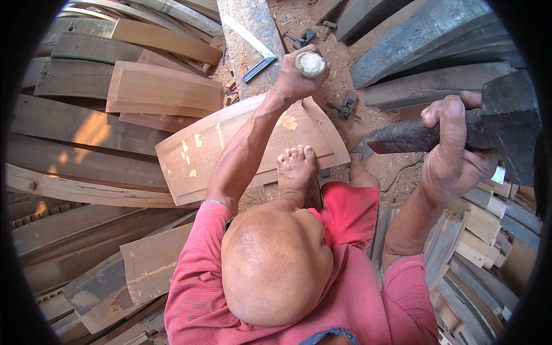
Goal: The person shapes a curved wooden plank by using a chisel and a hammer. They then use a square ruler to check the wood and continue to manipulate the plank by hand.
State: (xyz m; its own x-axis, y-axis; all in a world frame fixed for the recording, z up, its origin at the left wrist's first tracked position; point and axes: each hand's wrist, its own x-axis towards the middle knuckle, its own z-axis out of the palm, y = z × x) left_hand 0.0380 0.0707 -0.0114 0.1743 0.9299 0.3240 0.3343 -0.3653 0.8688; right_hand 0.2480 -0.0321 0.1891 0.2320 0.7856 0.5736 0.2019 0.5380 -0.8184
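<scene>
My left hand (299,75) is wrapped round the upright handle of a chisel (311,65), seen end-on with a pale, battered top; its blade is mostly hidden below the fist. Beneath that hand lies a reddish-brown curved wooden panel (230,144) with pale patches and a raised step along its edges. My bare foot (295,172) rests on the panel. Raised at the right, my right hand (454,144) grips the handle of a dark mallet (512,115) close to its blocky head. The mallet is well apart from the chisel.
A try square (259,68) lies on a long plank (241,23) ahead. Dark clamp-like tools (347,107) sit among wood shavings. Stacked curved boards (69,155) fill the left; grey timbers (425,40) stand at far right, with cut wood pieces (483,224) nearer.
</scene>
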